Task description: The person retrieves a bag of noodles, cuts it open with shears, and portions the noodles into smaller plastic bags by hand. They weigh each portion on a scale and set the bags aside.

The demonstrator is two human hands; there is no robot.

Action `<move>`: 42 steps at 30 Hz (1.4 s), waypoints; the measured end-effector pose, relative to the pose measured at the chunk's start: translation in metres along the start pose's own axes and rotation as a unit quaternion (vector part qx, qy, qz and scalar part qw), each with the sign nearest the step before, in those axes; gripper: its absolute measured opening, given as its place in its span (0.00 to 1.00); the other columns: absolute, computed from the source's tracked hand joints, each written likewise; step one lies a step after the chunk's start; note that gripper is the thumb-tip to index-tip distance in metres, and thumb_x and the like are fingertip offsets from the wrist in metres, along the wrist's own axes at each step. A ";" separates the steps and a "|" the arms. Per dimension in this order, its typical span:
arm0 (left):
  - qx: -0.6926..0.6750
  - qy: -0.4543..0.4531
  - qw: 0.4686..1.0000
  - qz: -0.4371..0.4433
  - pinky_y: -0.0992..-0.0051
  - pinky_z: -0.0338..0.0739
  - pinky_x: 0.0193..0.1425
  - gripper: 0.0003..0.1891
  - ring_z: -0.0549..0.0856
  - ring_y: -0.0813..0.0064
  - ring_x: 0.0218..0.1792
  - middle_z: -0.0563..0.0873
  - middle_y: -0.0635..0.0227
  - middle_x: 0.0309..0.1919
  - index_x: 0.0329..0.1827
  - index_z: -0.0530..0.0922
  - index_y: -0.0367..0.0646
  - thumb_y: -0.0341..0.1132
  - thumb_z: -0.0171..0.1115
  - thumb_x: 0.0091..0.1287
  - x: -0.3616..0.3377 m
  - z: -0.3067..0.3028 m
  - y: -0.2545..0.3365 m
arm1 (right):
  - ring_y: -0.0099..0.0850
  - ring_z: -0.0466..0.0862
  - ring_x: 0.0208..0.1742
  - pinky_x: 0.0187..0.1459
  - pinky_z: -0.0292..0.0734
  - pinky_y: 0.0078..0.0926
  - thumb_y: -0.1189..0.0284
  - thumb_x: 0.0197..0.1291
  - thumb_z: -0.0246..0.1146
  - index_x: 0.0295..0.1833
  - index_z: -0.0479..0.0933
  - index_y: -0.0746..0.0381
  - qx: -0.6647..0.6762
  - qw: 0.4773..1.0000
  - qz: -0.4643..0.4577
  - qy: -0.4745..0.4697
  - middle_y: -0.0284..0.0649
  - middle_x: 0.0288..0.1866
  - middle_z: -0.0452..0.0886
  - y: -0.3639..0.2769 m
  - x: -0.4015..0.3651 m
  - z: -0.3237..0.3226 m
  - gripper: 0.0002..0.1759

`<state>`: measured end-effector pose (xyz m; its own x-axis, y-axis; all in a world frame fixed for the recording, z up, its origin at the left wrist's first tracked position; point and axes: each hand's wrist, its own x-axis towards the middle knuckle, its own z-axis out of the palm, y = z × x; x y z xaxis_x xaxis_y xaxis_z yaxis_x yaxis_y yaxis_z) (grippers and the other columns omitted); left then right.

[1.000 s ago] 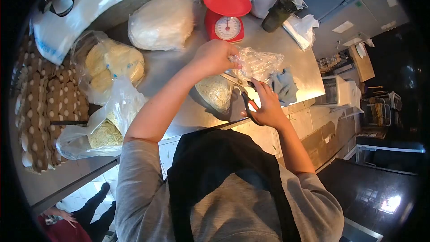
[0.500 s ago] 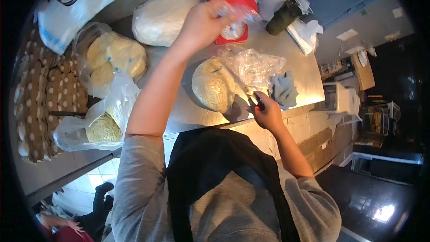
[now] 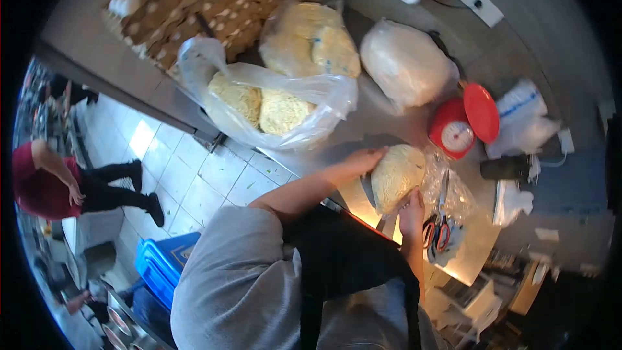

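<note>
Head view: left hand (image 3: 363,159) and right hand (image 3: 411,212) cup the noodle bundle (image 3: 396,175) from opposite sides on the table (image 3: 389,124). Each grip is half-closed against it, probably to hold loose strands together. Scissors (image 3: 435,230) lie beside, leaving both hands free.

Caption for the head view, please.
Left hand and right hand cup a noodle mound on the steel table, scissors lying beside it, red scale beyond.

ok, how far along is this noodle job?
Done: the noodle mound lies bare beside its clear wrapper; scissors lie idle. In hand: left hand and right hand cup the mound. Left: red scale is empty; more noodle bundles sit in the open bag.
</note>
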<state>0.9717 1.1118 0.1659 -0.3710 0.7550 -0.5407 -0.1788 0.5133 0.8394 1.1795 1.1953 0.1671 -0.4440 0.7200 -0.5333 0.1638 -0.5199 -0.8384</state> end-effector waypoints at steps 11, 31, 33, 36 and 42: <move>-0.132 0.023 0.969 0.207 0.69 0.74 0.41 0.31 0.81 0.66 0.35 0.83 0.59 0.37 0.58 0.72 0.43 0.60 0.39 0.67 -0.104 -0.019 0.076 | 0.41 0.74 0.57 0.56 0.72 0.44 0.65 0.56 0.56 0.66 0.56 0.66 0.164 0.953 -0.167 -0.194 0.49 0.61 0.68 -0.087 -0.023 -0.005 0.34; 0.338 0.630 0.687 0.131 0.70 0.76 0.35 0.27 0.83 0.63 0.34 0.83 0.59 0.32 0.49 0.76 0.42 0.52 0.65 0.52 -0.229 -0.289 0.075 | 0.43 0.73 0.57 0.59 0.69 0.41 0.66 0.52 0.56 0.66 0.58 0.67 0.286 0.795 -0.138 -0.517 0.48 0.58 0.70 -0.162 -0.074 0.260 0.35; 0.257 0.605 0.732 0.180 0.72 0.74 0.34 0.22 0.82 0.68 0.30 0.82 0.62 0.28 0.43 0.78 0.41 0.50 0.64 0.54 -0.214 -0.313 0.056 | 0.44 0.73 0.57 0.60 0.68 0.42 0.70 0.48 0.57 0.67 0.56 0.67 0.272 0.848 -0.200 -0.408 0.50 0.57 0.71 -0.151 -0.055 0.271 0.38; -0.005 0.512 0.826 0.234 0.78 0.67 0.31 0.15 0.76 0.79 0.25 0.79 0.70 0.24 0.34 0.79 0.41 0.46 0.62 0.59 -0.208 -0.339 0.055 | 0.41 0.69 0.61 0.62 0.64 0.42 0.71 0.42 0.64 0.67 0.56 0.67 -0.074 0.865 -0.396 -0.298 0.51 0.63 0.66 -0.123 -0.054 0.321 0.43; -0.183 0.381 0.850 0.315 0.84 0.58 0.28 0.13 0.65 0.88 0.23 0.75 0.79 0.22 0.32 0.80 0.41 0.42 0.58 0.64 -0.201 -0.353 0.057 | 0.52 0.64 0.62 0.62 0.59 0.45 0.63 0.40 0.69 0.66 0.61 0.56 -0.565 0.504 -0.600 -0.256 0.50 0.62 0.64 -0.049 -0.064 0.441 0.44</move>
<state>0.7145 0.8458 0.3419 -0.9556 0.2778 0.0982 0.0541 -0.1620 0.9853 0.8110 0.9722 0.2923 -0.9432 -0.1602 0.2912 -0.2253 0.9524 -0.2056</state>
